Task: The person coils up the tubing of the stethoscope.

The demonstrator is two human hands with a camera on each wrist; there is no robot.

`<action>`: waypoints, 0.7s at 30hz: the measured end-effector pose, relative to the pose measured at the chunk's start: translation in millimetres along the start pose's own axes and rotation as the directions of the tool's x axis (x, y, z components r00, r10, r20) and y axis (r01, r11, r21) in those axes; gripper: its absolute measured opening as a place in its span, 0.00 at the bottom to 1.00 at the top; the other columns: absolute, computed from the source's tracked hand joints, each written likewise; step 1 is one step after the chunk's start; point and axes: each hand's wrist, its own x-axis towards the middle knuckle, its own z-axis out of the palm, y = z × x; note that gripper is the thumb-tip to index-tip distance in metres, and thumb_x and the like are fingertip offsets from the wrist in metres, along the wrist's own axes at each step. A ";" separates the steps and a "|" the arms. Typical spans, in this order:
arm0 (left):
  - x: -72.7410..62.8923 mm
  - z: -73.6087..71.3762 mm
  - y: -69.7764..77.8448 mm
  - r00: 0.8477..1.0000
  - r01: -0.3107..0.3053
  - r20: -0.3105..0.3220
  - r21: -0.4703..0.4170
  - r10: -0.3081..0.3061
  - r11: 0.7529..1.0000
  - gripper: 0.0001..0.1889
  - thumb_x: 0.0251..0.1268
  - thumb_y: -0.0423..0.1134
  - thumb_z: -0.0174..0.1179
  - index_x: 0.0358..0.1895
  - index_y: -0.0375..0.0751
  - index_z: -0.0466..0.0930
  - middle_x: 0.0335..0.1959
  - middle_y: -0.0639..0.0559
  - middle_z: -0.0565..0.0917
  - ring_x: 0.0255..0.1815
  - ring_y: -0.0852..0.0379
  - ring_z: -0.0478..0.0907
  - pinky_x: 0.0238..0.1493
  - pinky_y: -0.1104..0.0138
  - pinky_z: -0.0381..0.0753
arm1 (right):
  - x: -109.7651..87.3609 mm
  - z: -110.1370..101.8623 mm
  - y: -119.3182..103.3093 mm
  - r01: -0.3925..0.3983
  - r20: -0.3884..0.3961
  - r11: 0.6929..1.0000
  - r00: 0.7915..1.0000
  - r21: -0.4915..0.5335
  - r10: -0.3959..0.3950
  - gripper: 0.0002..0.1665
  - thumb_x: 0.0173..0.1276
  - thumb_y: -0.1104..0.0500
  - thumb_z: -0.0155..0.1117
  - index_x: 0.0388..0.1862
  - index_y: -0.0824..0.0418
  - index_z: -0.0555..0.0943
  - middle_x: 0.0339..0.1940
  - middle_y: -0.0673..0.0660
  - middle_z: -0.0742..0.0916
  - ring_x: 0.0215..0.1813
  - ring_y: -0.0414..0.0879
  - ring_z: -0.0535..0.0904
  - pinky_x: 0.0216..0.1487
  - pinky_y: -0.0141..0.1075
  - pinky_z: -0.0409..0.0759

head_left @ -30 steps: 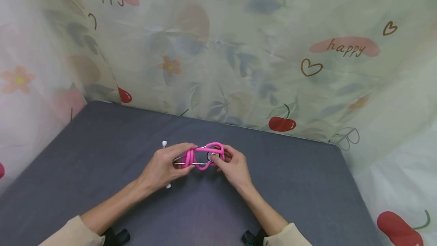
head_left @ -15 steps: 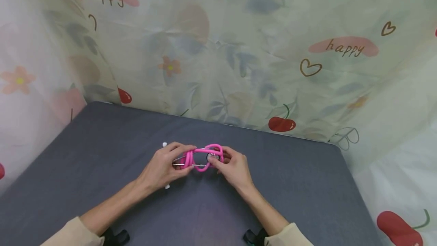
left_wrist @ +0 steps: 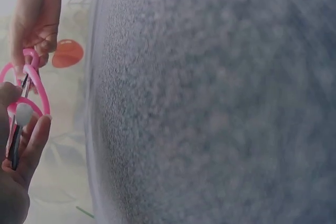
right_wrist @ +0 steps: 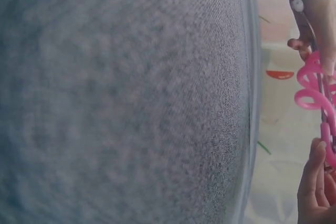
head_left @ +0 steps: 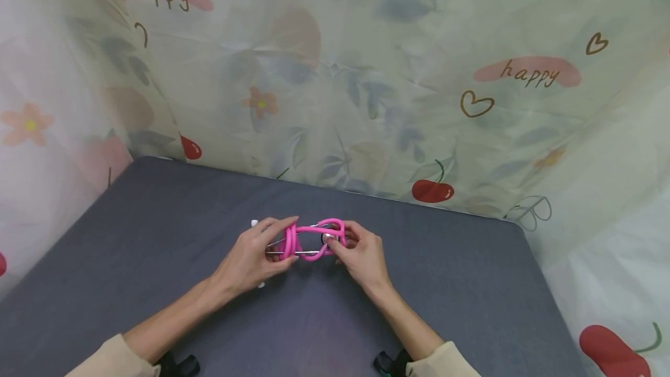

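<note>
A stethoscope with pink tubing (head_left: 291, 241) is held up above the table between both hands. Its tubing is wound round the metal ear tubes. My left hand (head_left: 250, 256) grips the wound part at the left, thumb below and fingers above. At the other end, my right hand (head_left: 364, 258) pinches the round chest piece (head_left: 325, 238), which its thumb partly covers. White ear tips (head_left: 255, 223) stick out past the left hand. The left wrist view shows one ear tip (left_wrist: 23, 113) close up. In the right wrist view, loops of pink tubing (right_wrist: 311, 98) lie between both hands.
A dark grey cloth covers the table (head_left: 445, 284). Behind it and at the sides hangs a pale curtain (head_left: 335, 103) printed with cherries, hearts and flowers. Black straps (head_left: 180, 364) sit at both wrists by the beige sleeves.
Both hands keep their hold on the stethoscope. The left fingers have shifted slightly on the wound tubing, and the right hand has moved a little to the right.
</note>
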 end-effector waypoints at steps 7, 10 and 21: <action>0.1 1.5 0.4 1.000 0.008 0.015 0.007 -0.008 1.000 0.36 0.50 0.43 0.78 0.66 0.49 0.74 0.47 0.55 0.77 0.31 0.65 0.77 0.31 0.74 0.81 | -1.3 0.4 -3.4 0.038 -0.050 0.997 0.998 -0.071 -0.041 0.14 0.63 0.64 0.71 0.48 0.59 0.83 0.33 0.51 0.88 0.13 0.46 0.77 0.14 0.35 0.73; 0.5 1.7 1.0 1.000 0.016 0.018 0.006 -0.016 1.000 0.36 0.50 0.44 0.78 0.65 0.50 0.74 0.48 0.54 0.75 0.31 0.63 0.77 0.31 0.74 0.81 | -1.5 0.0 -3.9 0.029 -0.060 0.996 0.998 -0.087 -0.035 0.13 0.62 0.63 0.71 0.47 0.57 0.83 0.37 0.51 0.88 0.12 0.42 0.76 0.14 0.35 0.73; 1.4 1.0 1.8 0.996 0.080 0.050 -0.014 -0.079 0.997 0.35 0.51 0.44 0.77 0.66 0.52 0.76 0.54 0.51 0.69 0.28 0.66 0.79 0.32 0.73 0.81 | -2.2 -2.0 -2.7 -0.034 -0.030 0.999 0.999 -0.034 0.033 0.17 0.63 0.61 0.72 0.52 0.59 0.84 0.35 0.56 0.89 0.23 0.58 0.85 0.22 0.37 0.82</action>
